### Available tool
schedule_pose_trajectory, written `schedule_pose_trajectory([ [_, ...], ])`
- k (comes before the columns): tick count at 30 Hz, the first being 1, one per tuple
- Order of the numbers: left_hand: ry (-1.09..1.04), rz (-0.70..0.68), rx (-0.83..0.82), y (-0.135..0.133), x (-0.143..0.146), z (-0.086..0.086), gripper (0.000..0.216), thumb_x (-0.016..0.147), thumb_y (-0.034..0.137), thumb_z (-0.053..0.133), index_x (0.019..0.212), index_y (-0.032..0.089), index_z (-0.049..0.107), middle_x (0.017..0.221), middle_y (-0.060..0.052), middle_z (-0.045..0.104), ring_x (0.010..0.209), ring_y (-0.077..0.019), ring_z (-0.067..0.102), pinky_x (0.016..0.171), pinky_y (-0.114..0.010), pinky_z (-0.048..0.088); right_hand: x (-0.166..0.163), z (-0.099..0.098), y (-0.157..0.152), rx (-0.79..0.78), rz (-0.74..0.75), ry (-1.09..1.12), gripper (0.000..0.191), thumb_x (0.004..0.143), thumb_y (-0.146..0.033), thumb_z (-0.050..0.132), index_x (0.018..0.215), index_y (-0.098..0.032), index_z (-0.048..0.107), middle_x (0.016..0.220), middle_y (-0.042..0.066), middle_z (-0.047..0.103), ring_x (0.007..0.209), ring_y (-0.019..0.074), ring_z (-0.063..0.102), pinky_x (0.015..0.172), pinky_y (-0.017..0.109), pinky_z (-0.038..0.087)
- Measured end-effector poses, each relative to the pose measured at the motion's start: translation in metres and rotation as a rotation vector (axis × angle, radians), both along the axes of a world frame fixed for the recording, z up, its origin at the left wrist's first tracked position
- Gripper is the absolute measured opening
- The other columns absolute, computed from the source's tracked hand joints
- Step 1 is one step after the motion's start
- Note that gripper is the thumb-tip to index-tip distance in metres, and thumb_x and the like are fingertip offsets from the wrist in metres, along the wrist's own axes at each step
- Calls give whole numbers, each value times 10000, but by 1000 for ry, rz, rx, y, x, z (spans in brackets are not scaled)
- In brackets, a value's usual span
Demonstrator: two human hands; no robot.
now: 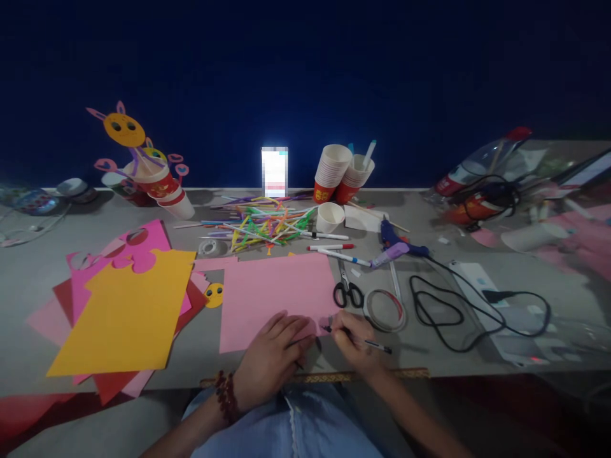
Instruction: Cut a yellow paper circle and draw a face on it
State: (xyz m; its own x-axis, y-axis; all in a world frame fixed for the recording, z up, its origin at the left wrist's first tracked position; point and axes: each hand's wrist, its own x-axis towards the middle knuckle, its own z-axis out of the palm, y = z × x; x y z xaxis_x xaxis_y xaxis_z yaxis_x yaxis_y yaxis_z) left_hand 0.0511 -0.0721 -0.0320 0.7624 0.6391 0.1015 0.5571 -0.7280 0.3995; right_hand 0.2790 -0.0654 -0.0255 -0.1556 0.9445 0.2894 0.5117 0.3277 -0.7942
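Observation:
A pink paper sheet [277,292] lies flat on the table in front of me. My left hand [270,359] rests on its near edge, fingers stretched flat, pressing a small object I cannot make out onto the paper. My right hand [353,343] is closed round a black pen [367,343], whose tip touches the sheet's lower right corner beside my left fingers. A bead bracelet [225,395] circles my left wrist.
Black scissors [347,292], a tape ring [384,310] and a glue gun [398,248] with its black cable [458,318] lie right of the sheet. Yellow, pink and red paper sheets [124,312] are stacked left. Coloured straws [267,226], markers and paper cups [337,172] sit behind.

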Motion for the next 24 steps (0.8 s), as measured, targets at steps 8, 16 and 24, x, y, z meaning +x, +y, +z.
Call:
schedule_pose_trajectory([
  [8,-4,5,8,0,0,0,478,916,210,593,1385,254,512,1487,-63,500,1379,-209,420,1210,-470,266,0,-1,0,-17,37,38,225,786,-135,433,584,-233,419,526,-45,439,491,131,448,509,254,331],
  [16,-2,-8,-25,1,-1,2,484,925,200,567,1402,252,497,1495,-65,492,1387,-216,413,1213,-483,254,2,0,0,-33,80,31,233,797,-136,427,587,-234,404,525,-47,421,488,131,434,516,262,313],
  [24,-9,-6,-30,1,-1,3,525,909,183,580,1419,257,482,1497,-70,488,1387,-219,413,1210,-491,262,2,0,-1,-35,98,31,235,795,-140,430,580,-233,403,515,-51,413,479,126,431,508,263,308],
])
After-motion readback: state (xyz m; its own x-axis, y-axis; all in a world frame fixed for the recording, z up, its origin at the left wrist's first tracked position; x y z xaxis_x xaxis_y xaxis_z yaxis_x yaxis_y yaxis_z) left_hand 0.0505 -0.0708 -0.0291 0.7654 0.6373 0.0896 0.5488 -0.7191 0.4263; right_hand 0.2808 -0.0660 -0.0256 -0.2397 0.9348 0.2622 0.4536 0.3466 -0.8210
